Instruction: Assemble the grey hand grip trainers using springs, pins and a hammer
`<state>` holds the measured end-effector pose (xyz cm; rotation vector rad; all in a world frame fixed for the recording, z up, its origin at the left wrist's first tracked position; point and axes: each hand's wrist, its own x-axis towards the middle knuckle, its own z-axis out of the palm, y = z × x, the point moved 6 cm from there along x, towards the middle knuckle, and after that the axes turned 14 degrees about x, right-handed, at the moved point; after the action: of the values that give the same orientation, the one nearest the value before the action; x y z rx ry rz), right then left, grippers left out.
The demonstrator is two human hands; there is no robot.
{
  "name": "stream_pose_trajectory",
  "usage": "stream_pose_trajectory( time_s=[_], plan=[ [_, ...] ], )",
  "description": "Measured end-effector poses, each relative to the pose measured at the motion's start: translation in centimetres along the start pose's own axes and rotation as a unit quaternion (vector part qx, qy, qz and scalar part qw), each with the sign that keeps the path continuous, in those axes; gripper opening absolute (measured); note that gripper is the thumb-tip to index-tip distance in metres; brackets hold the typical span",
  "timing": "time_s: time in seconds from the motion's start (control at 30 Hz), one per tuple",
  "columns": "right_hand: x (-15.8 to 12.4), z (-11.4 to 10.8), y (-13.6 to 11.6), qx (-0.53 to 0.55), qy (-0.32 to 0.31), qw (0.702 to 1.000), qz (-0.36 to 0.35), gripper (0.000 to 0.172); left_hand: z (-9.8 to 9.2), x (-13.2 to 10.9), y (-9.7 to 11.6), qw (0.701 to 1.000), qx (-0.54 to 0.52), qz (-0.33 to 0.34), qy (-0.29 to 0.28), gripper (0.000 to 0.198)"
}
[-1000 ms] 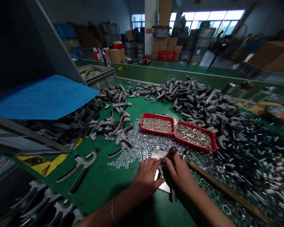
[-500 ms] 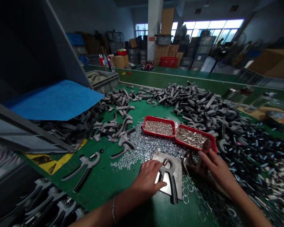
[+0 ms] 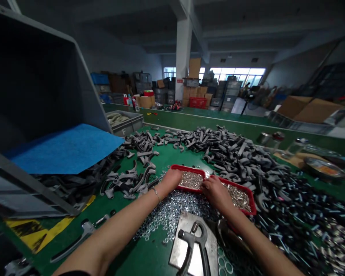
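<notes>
My left hand (image 3: 172, 179) is over the left end of a red tray (image 3: 189, 168) of small metal parts; its fingertips are hidden in or behind the tray's edge. My right hand (image 3: 217, 193) reaches where the two red trays meet, its fingers bent together at the first tray's right edge; what they hold, if anything, is too small to make out. The second red tray (image 3: 253, 203) holds metal pins, right of my right hand. Below the hands, a grey clamp with black grips (image 3: 202, 239) lies on a metal plate (image 3: 176, 249), touched by neither hand.
Small nuts (image 3: 161, 220) are spread before the trays. Grey clamp parts (image 3: 227, 149) are heaped behind, and black parts with metal rods (image 3: 299, 203) at right. A large grey crate (image 3: 96, 103) with a blue sheet (image 3: 74, 147) stands left. Metal rings (image 3: 224, 264) lie beside the plate.
My left hand has left the clamp and moved up to the first tray. My right hand has moved left from the second tray's right end. The view has tilted upward.
</notes>
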<state>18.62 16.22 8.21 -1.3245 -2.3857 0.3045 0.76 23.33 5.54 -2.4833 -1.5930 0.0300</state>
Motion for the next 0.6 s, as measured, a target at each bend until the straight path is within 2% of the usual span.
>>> stream_pose_trajectory(
  time_s=[0.1, 0.2, 0.33, 0.43, 0.53, 0.6],
  plan=[
    [4.5, 2.8, -0.4, -0.028, -0.021, 0.999, 0.000, 0.017, 1.1, -1.1, -0.2, 0.999, 0.009, -0.027, 0.020, 0.024],
    [6.7, 4.8, 0.4, -0.051, -0.053, 0.997, 0.005, 0.016, 1.9, -1.5, -0.4, 0.998, -0.004, -0.048, 0.041, 0.012],
    [7.0, 6.1, 1.8, -0.073, -0.074, 0.994, 0.024, 0.024, 2.4, -1.3, -0.8, 0.993, -0.065, -0.064, 0.071, 0.011],
    [6.6, 6.7, 2.4, -0.077, -0.077, 0.993, 0.037, 0.024, 2.2, -1.4, -1.4, 0.984, -0.132, -0.076, 0.094, 0.012],
    [6.5, 6.9, 2.6, -0.072, -0.080, 0.993, 0.040, 0.024, 0.8, -3.3, -1.6, 0.969, -0.195, -0.097, 0.121, 0.016],
    [6.5, 7.0, 2.6, -0.066, -0.081, 0.994, 0.041, 0.023, -0.2, -5.8, -1.1, 0.953, -0.253, -0.105, 0.128, 0.017]
  ],
)
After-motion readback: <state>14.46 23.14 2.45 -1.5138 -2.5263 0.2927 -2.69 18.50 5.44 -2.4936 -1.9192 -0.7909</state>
